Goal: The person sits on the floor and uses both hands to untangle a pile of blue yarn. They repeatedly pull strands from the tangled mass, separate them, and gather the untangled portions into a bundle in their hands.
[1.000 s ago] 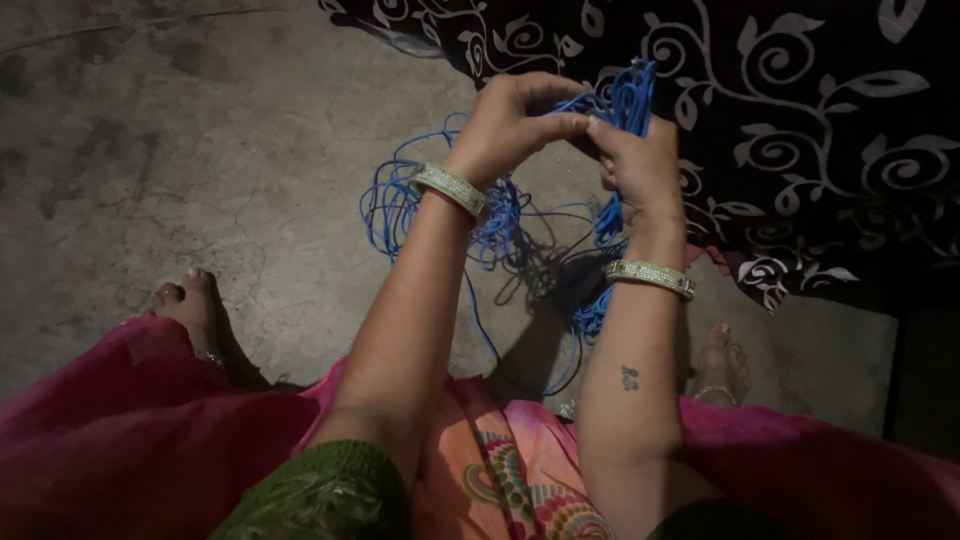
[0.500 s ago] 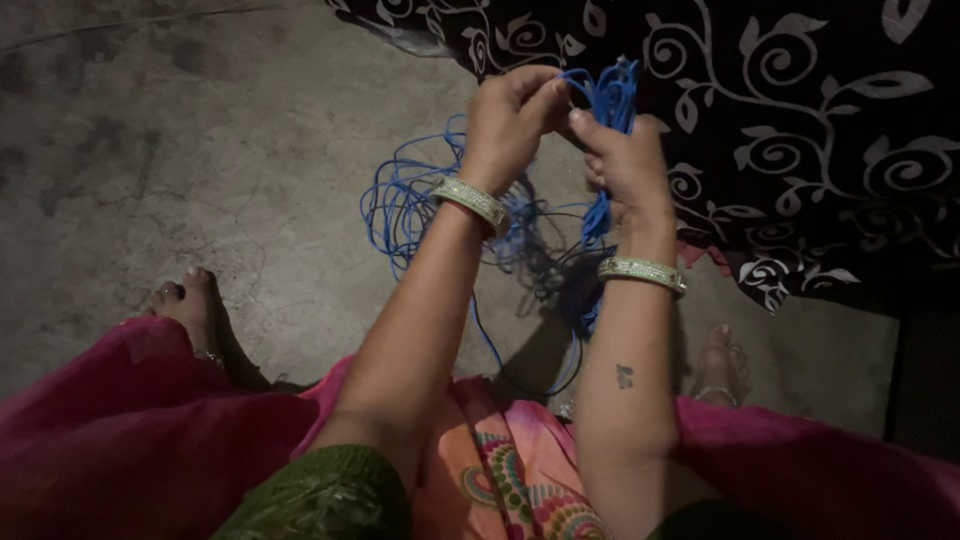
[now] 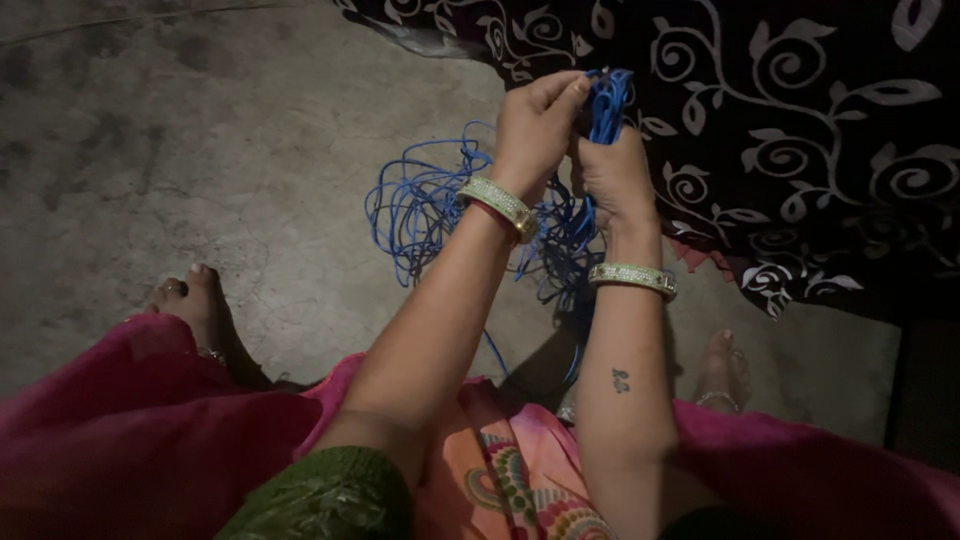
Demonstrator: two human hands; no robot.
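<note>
No packages, labels, signs, screens.

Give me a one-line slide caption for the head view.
Left hand and right hand grip a bunch of blue cords above a loose tangle on the concrete floor, beside dark patterned cloth.

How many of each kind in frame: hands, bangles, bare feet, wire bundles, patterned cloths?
Hands: 2, left hand and right hand, both gripping the wire
Bangles: 2, left bangle, right bangle
Bare feet: 2, left foot, right foot
Blue wire bundle: 1
Black patterned cloth: 1
Total: 8
</note>
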